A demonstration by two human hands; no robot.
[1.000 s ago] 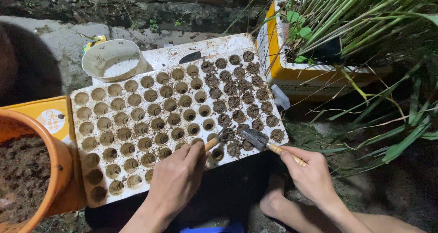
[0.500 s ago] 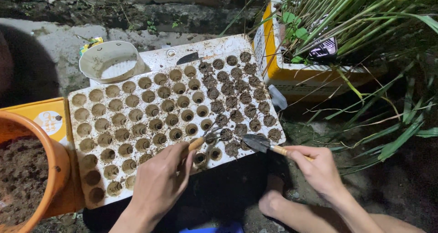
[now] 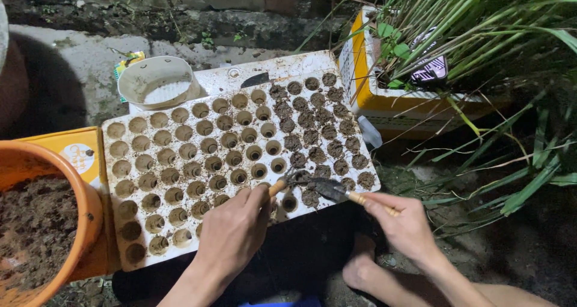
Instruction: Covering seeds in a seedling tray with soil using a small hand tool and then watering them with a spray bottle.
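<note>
The left hand has its fingers curled and pinched round the wooden handle of a small rake, whose metal tines reach just past the fingertips into a soil-filled cell at the near edge of the seed tray. The right hand grips a trowel by its handle, fingers pressed together round it, the blade lying on the tray just beyond them, almost touching the tines. Left of the left fingers sit empty cells; farther left, an orange bucket of soil. Beyond both hands stand a white cup and a yellow planter
</note>
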